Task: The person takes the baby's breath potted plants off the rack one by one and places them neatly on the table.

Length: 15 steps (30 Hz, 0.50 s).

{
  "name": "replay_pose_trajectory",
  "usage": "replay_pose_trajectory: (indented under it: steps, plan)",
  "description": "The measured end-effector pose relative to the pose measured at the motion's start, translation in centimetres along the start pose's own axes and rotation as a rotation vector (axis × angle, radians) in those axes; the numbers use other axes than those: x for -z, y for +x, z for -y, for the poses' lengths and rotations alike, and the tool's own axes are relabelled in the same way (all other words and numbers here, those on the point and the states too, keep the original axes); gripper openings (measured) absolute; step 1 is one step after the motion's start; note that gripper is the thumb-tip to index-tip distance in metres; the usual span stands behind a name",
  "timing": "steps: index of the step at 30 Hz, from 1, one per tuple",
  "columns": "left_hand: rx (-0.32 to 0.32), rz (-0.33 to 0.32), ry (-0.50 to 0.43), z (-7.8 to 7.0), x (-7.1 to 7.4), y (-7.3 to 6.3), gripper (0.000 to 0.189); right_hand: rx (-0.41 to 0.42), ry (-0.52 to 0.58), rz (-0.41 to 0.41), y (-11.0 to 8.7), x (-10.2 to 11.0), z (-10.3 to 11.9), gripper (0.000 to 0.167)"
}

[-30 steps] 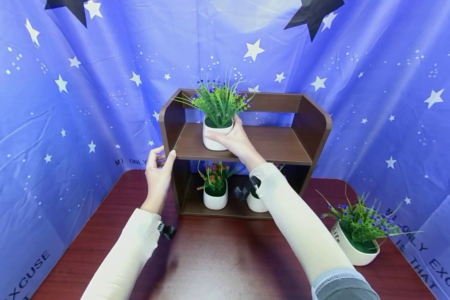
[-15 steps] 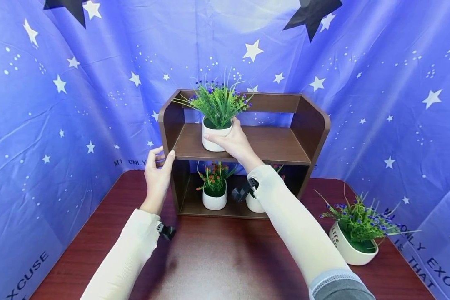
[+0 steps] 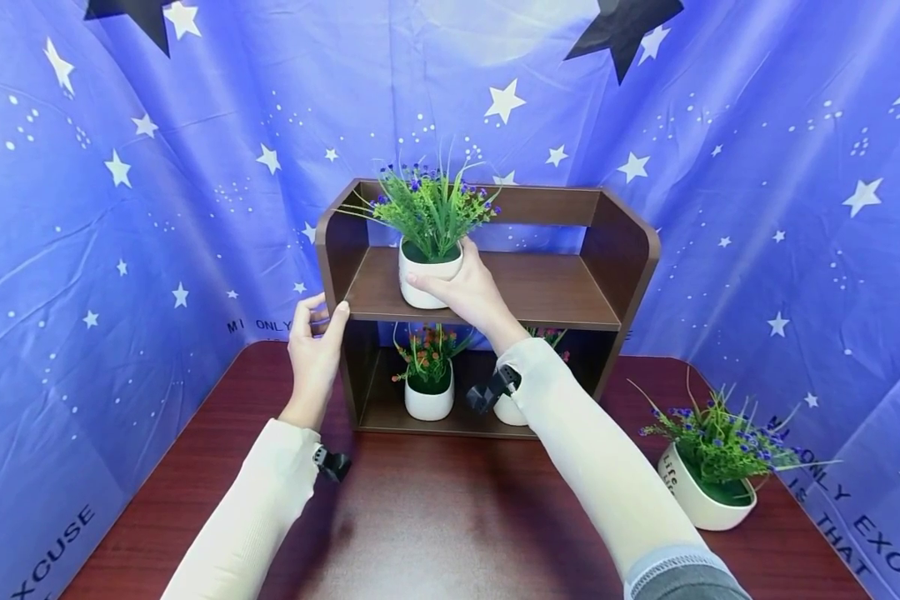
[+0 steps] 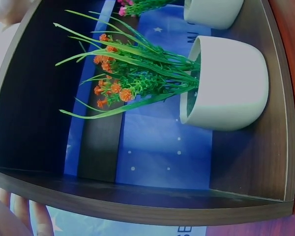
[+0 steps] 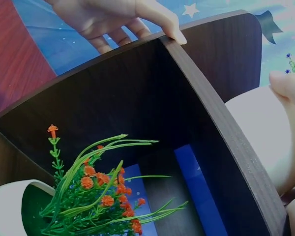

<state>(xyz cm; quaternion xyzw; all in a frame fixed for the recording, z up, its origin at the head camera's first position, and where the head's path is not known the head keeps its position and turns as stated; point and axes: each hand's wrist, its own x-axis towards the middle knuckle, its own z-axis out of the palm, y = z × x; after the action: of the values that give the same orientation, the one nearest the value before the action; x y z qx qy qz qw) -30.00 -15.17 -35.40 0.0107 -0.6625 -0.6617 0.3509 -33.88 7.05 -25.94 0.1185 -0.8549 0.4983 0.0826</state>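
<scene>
My right hand (image 3: 480,292) grips the white pot of a potted plant (image 3: 426,248) with blue-purple flowers, thumb across its front. This pot is upright at the left part of the upper board of a dark brown two-tier shelf (image 3: 547,287); whether its base touches the board I cannot tell. My left hand (image 3: 315,354) holds the shelf's left side panel, thumb on the front edge and fingers on the outer side, as the right wrist view also shows. In the lower tier stand an orange-flowered potted plant (image 4: 231,83) and a pink-flowered one (image 4: 214,12), partly hidden by my right wrist.
Another blue-flowered plant in a white pot (image 3: 708,492) with lettering stands on the reddish-brown table (image 3: 420,517), right of the shelf. A blue star-patterned curtain (image 3: 195,208) surrounds the table at the back and sides.
My right hand has shifted the blue-flowered potted plant slightly left and toward the front edge of the upper board. The left hand keeps its place on the side panel.
</scene>
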Motion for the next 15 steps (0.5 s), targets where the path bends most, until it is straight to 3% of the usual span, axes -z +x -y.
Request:
replay_pose_trajectory:
  steps: [15]
  plan:
    - [-0.009, 0.001, 0.004, 0.1, 0.0, -0.1, 0.037, 0.139, 0.081, 0.004, -2.0, 0.2, -0.6, 0.120]
